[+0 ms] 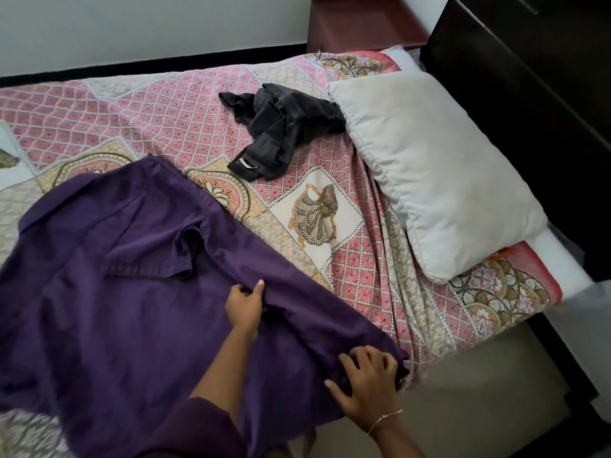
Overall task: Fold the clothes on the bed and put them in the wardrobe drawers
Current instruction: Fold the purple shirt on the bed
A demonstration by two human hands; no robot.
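Note:
A large purple garment (109, 292) lies spread across the near left part of the bed, one short sleeve folded over its middle. My left hand (245, 305) pinches a fold of its cloth along the right edge. My right hand (367, 385), with a thin bracelet at the wrist, grips the garment's lower right corner at the bed's near edge. A crumpled dark grey garment (281, 127) lies farther back on the bed, touching the pillow.
The bed carries a pink patterned sheet (148, 120). A white pillow (426, 173) lies at the right end against a dark headboard (515, 104). A white wall (132, 24) runs behind the bed. Pale floor (463, 408) shows at the lower right.

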